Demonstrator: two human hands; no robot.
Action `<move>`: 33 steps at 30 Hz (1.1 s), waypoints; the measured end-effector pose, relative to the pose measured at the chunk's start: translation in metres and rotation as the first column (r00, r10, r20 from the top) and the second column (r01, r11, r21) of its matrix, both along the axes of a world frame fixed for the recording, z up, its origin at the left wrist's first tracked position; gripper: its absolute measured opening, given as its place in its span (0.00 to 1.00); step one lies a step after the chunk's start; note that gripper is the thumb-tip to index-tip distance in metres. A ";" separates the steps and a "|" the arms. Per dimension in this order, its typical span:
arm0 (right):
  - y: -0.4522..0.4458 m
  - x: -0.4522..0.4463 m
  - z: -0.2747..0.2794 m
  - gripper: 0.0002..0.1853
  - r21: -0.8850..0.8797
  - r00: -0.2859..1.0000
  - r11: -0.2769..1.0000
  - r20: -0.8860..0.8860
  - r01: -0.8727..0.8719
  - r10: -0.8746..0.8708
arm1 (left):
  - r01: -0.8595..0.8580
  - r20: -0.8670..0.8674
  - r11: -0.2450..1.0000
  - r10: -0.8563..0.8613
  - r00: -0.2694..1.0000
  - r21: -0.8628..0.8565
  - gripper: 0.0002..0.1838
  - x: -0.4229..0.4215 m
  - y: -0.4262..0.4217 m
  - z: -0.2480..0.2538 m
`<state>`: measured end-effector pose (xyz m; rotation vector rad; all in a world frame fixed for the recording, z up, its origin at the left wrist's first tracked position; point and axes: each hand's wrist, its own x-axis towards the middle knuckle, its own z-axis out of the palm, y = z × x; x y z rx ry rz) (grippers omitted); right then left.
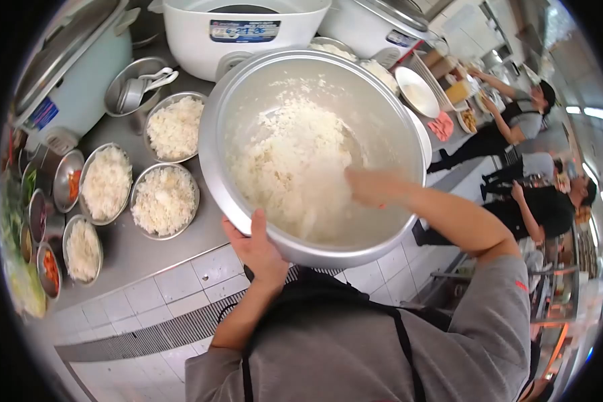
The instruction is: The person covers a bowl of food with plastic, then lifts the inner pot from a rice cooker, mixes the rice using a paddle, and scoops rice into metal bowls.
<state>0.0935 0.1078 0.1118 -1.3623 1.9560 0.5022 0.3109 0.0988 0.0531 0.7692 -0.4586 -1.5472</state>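
Observation:
A large silver pot (216, 154) with cooked rice (291, 151) inside is tilted toward me at the counter's edge. My left hand (258, 251) grips the pot's rim at the lower left, thumb over the edge. Inside the pot, at the right of the rice, is my right hand (372, 186), smeared by motion. Its fingers, and anything they hold, cannot be made out. Left of the pot stand several metal bowls of rice, among them a round one (164, 201) and an oval-looking one (106, 183).
White rice cookers (241, 33) line the back of the steel counter (130, 258). A metal bowl (117, 87) holds measuring cups. Small bowls of vegetables (50, 268) sit at the far left. A white bowl (419, 94) is right of the pot. Two people (516, 120) stand farther right.

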 end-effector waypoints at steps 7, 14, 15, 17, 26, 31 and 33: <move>-0.017 -0.009 0.006 0.26 -0.204 0.897 0.968 -0.441 -0.146 0.042 | 0.072 -0.049 0.996 -0.070 0.996 0.045 0.25 0.013 -0.001 0.000; -0.079 -0.078 -0.071 0.23 -0.408 0.951 0.859 0.136 0.309 -0.278 | 0.148 0.072 0.988 -0.145 0.987 -0.040 0.28 0.014 -0.002 -0.012; -0.064 -0.051 -0.074 0.25 -0.408 0.982 0.900 0.164 0.156 -0.097 | 0.118 0.066 0.990 -0.113 0.991 -0.076 0.29 0.013 0.002 -0.015; -0.049 0.029 -0.037 0.31 -0.035 0.935 0.954 0.211 0.297 -0.284 | 0.111 0.006 0.993 -0.111 0.994 -0.036 0.30 0.006 0.001 -0.012; -0.128 -0.071 -0.014 0.23 -0.370 0.903 0.928 -0.414 -0.048 -0.118 | 0.206 0.091 0.970 -0.195 0.977 -0.132 0.32 0.019 0.000 -0.015; -0.113 0.035 -0.056 0.19 -0.403 0.998 0.915 -0.057 -0.015 -0.009 | 0.194 0.243 0.976 -0.165 0.956 -0.103 0.32 0.020 -0.001 -0.020; -0.095 0.054 -0.043 0.18 -0.408 0.998 0.912 -0.021 0.044 -0.057 | 0.203 0.125 0.979 -0.199 0.972 -0.023 0.33 0.020 -0.011 -0.009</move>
